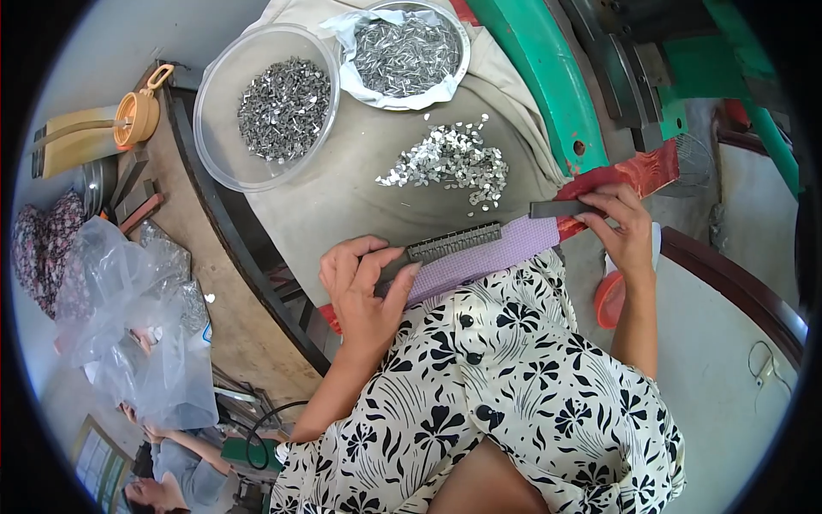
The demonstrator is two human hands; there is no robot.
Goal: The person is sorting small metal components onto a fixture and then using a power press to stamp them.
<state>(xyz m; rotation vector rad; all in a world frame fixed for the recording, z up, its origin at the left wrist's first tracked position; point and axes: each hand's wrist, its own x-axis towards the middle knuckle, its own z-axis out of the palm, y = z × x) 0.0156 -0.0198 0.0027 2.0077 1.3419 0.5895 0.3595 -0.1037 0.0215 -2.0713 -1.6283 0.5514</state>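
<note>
My left hand (364, 287) is closed on the left end of a dark slotted metal block (454, 242), which has a row of small teeth or pins along it. The block lies on a strip of purple woven matting (488, 257) at the table's near edge. Between the thumb and fingers of my right hand (623, 224) is a short dark flat bar (556, 209), held just above the right end of the matting and apart from the block. Beyond both hands lies a loose pile of small shiny metal pieces (454, 163).
A clear plastic tub (214, 154) of dark small metal parts and a cloth-lined metal bowl (467, 64) of shiny pins stand at the back. Green machinery (548, 86) rises at the right. Plastic bags (163, 343) cover the left bench; another person (188, 471) sits at lower left.
</note>
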